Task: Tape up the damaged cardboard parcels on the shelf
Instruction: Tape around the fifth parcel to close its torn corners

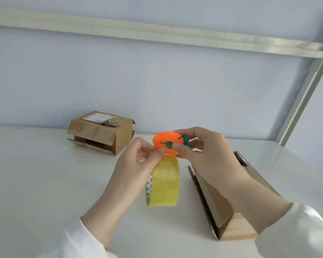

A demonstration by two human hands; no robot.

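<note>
Orange disc point(166, 144): flat, oval, with small green leaf-shaped bits on its face — held up in the air; right edge covered by fingers.
Right hand point(203, 151): curled round the orange disc, thumb tip pressed on its face by the green bits, fingers behind its upper edge.
Left hand point(142, 161): fingers curled, thumb and forefinger pinched together at the top of the yellow tape roll point(165, 185), right against the disc's lower left edge; exact spot of the pinch hidden by the thumb.
Yellow tape roll: hangs below the left hand, top tucked under the disc; printed inner core showing only as a sliver on the left; cannot tell whether its bottom touches the shelf.
Far parcel point(101, 132): brown cardboard, back left on the shelf near the wall, well apart from the hands; top torn and crumpled beside a white label point(97, 117), print too small to read; lower front flap gaping.
Near parcel point(218, 202): brown cardboard, just right of the roll, flaps open and tilted — middle covered by the forearm of the right hand, shape hard to make out.
Shelf point(45, 183): white, glossy.
Sleeves point(76, 243): white, both cut off by the lower edge.
Metal rail point(157, 34): pale, across the top, running out of view at both ends.
</note>
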